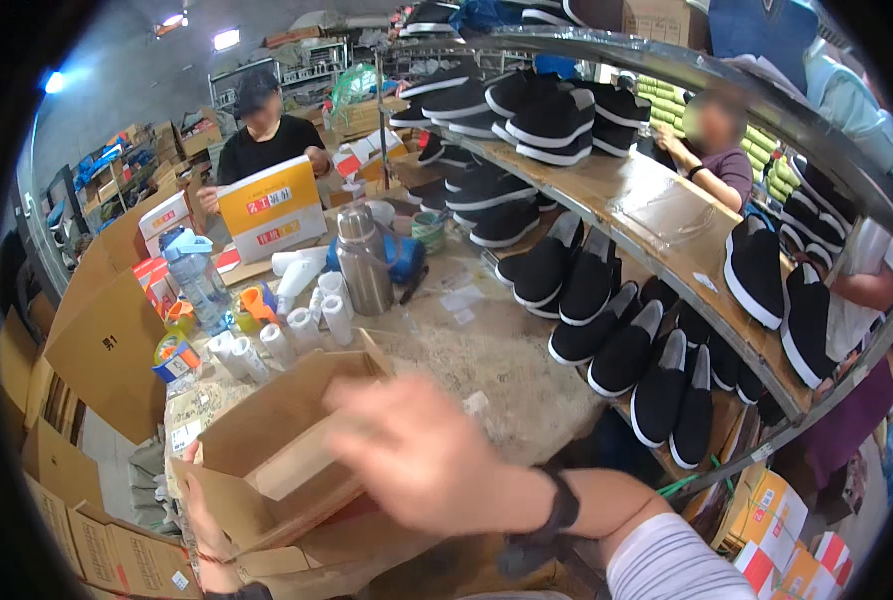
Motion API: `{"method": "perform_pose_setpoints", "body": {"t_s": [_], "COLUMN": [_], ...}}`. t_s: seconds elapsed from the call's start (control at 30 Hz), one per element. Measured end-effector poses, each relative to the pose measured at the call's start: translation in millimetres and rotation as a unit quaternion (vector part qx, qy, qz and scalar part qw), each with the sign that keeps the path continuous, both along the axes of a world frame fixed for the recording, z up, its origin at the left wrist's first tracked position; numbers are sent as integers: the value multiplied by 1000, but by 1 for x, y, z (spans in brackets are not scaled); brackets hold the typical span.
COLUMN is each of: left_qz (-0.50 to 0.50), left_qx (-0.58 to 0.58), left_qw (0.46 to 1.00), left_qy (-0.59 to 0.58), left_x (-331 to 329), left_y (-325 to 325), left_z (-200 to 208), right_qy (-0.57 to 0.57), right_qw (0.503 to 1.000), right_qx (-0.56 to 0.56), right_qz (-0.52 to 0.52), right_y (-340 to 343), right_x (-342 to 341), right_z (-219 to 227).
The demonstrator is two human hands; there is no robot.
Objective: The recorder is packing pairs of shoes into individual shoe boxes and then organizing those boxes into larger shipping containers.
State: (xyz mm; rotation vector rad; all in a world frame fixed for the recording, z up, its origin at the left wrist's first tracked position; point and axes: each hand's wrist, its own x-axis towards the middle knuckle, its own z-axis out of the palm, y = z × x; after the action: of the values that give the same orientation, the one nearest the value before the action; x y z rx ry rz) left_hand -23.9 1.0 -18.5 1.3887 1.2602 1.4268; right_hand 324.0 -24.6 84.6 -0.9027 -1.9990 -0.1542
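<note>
An open brown cardboard box (271, 420) stands on the near part of the worktable, its flaps spread. My left hand (204, 515) grips the box along its left side; its fingers are partly hidden by the cardboard. Over the right side of the box is my right hand (406, 450), smeared by motion, so its fingers do not show clearly. A dark band circles the right wrist.
Behind the box stand white paper rolls (304, 328), a steel thermos (364, 265), a water bottle (196, 280) and tape dispensers (259, 303). Curved shelving (656, 215) with black slip-on shoes (626, 350) rises at right. Across the table, a person (266, 135) holds a printed shoebox (271, 207).
</note>
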Motion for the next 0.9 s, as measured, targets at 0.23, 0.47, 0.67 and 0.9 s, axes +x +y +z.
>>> {"method": "perform_pose_setpoints", "body": {"t_s": [0.23,0.47,0.67,0.9], "left_qz": [-45,22,10,98], "left_qx": [-42,-28,127,-1], "left_qw": [998,993,928,857], "left_qy": [-17,109,350,505], "left_x": [31,42,11,69], "left_y": [15,13,-1,-14], "left_z": [11,-4,-7,42], "right_qy": [46,236,-9,2], "right_qw": [934,971,961,965], "right_qx": [-308,-51,-240,-260], "right_qz": [176,-2,140,-24], "right_y": [81,97,89,84], "right_x": [-44,23,24,21], "right_z": [-98,-89,-95,-84]}}
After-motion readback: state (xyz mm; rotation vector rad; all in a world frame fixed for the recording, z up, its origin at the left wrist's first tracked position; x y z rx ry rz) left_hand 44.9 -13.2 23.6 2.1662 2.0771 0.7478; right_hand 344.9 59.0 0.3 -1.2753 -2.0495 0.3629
